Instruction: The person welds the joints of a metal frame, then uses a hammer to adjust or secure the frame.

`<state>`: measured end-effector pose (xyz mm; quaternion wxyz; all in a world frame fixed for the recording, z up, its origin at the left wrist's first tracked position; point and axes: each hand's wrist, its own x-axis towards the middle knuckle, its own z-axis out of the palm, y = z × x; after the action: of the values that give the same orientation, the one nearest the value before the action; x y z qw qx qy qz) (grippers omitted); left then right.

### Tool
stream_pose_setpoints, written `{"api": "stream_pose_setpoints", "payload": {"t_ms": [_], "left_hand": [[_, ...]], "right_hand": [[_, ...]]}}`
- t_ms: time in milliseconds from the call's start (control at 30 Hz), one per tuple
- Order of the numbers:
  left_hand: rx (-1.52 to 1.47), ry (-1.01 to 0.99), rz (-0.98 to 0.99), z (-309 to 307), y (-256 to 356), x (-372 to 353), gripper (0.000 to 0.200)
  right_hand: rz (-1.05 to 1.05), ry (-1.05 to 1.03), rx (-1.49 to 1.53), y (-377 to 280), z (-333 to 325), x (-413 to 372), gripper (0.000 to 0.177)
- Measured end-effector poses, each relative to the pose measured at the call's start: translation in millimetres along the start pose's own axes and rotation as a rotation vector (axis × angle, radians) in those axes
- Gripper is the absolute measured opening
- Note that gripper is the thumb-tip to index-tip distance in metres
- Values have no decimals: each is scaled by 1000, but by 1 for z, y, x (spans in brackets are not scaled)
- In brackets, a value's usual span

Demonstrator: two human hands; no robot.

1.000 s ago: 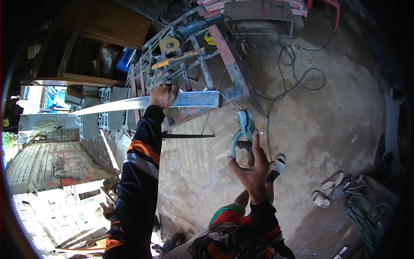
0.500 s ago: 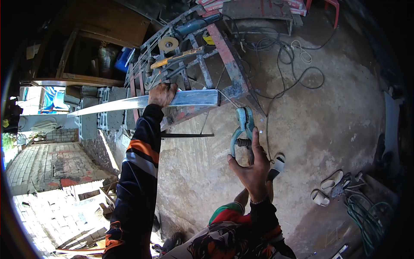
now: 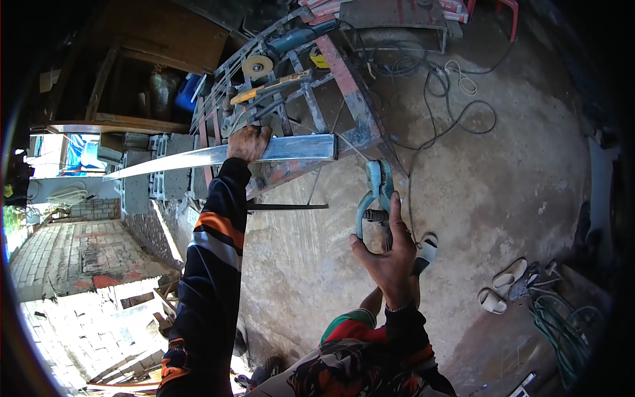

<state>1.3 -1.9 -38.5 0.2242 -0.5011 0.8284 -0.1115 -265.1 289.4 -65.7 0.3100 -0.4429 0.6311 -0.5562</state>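
My left hand (image 3: 249, 143) is wrapped over a long silvery metal bar (image 3: 297, 149), which lies across the edge of a metal frame table (image 3: 357, 109). In my right hand (image 3: 390, 261) is a blue-green welding clamp (image 3: 375, 192), gripped by its handles between thumb and fingers. A thin rod (image 3: 352, 147) extends from the clamp's jaws toward the right end of the bar, near the table corner. Whether the rod touches the bar I cannot tell.
On the table lie an angle grinder (image 3: 301, 40), a yellow-handled hammer (image 3: 271, 88) and a round disc (image 3: 257, 67). Cables (image 3: 456, 119) coil on the floor. Slippers (image 3: 493, 302) and a green hose (image 3: 561, 331) lie at right. Concrete blocks (image 3: 137, 178) stand at left.
My right hand and the clamp have shifted slightly right and up. My left hand stays on the bar.
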Motion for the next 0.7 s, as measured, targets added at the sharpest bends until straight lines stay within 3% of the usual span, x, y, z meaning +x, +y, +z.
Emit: {"api": "stream_pose_setpoints", "payload": {"t_ms": [233, 333, 433, 533, 700], "left_hand": [[4, 23, 7, 1, -1, 0, 22], [3, 40, 25, 1, 0, -1, 17], [-4, 58, 38, -1, 0, -1, 17], [-19, 27, 15, 2, -1, -1, 17], [-25, 34, -5, 2, -1, 0, 24]], "right_hand": [[52, -62, -29, -1, -3, 1, 93], [18, 27, 8, -2, -3, 1, 93], [46, -62, -27, 2, -1, 2, 93], [-36, 46, 0, 0, -2, 3, 92], [59, -120, -36, -7, -1, 2, 93]]}}
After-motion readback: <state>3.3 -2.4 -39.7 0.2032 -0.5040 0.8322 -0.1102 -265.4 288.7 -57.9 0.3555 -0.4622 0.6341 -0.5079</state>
